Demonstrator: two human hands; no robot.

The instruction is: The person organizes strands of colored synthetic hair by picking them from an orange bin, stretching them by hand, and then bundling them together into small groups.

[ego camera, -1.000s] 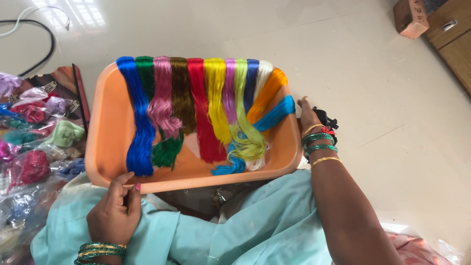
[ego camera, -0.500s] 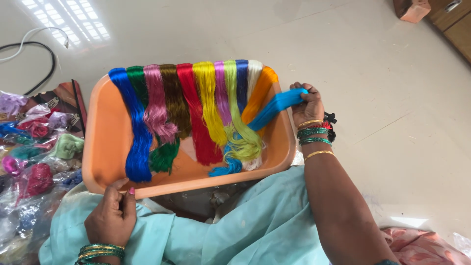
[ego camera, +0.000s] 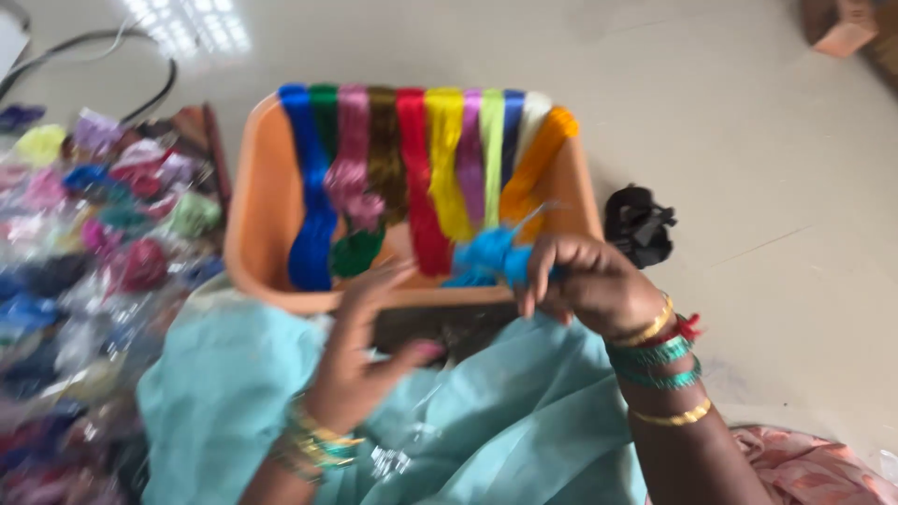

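Note:
An orange plastic tray rests on my lap with several coloured thread skeins draped over its far rim: blue, green, pink, brown, red, yellow, purple, white and orange. My right hand is closed around a light blue thread skein, lifted off the tray near its front right edge. My left hand hovers in front of the tray's near rim, fingers spread, holding nothing; it is motion-blurred.
A heap of coloured thread packets in clear wrappers lies on the floor at the left. A black cloth bundle sits right of the tray. A black cable curves at the top left. Light teal fabric covers my lap.
My right hand has pulled the light blue skein off the tray's right side toward me. My left hand left the tray's front rim and rose, fingers opening. The view shifted.

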